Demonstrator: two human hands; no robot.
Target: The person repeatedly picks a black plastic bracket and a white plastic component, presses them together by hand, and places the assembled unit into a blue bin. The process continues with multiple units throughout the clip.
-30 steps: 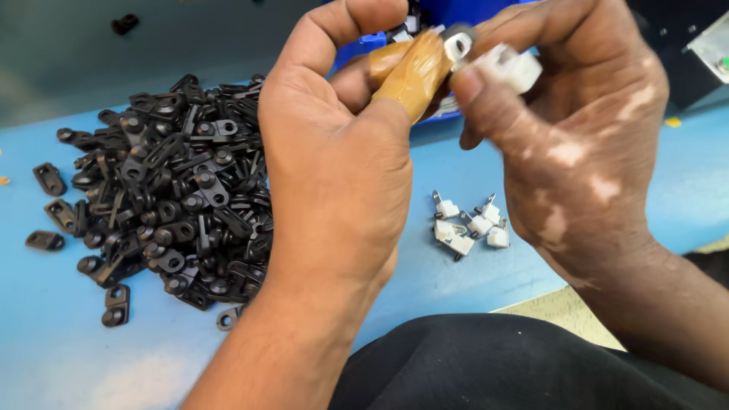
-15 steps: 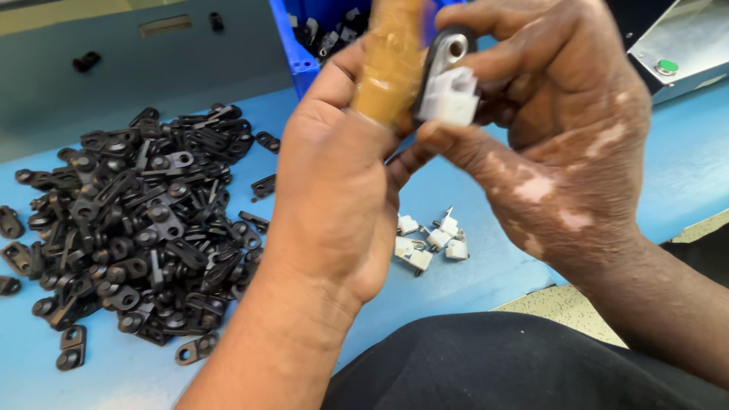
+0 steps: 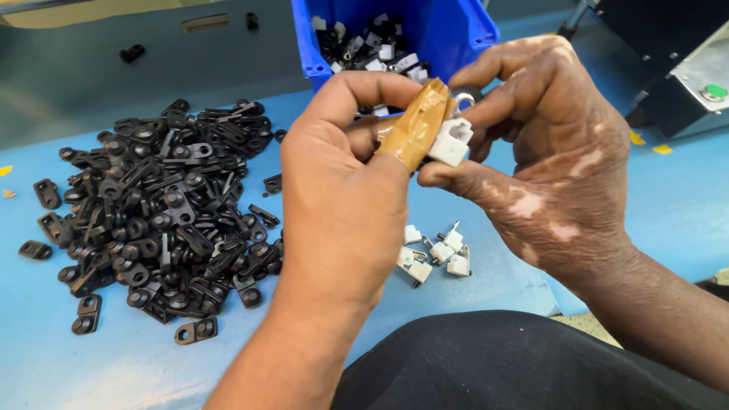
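I hold my hands together above the blue worktop [image 3: 668, 220], in front of the blue bin [image 3: 448, 34] of mixed black and white parts. My left hand [image 3: 342, 205], its thumb wrapped in brown tape, and my right hand [image 3: 547, 159] both pinch a small white plastic clip [image 3: 449, 142] fitted to a black piece, between fingertips. Left of the bin lies a heap of black plastic brackets [image 3: 159, 212]. Nearer me than the bin, under my hands, lie a few loose white clips [image 3: 437, 254].
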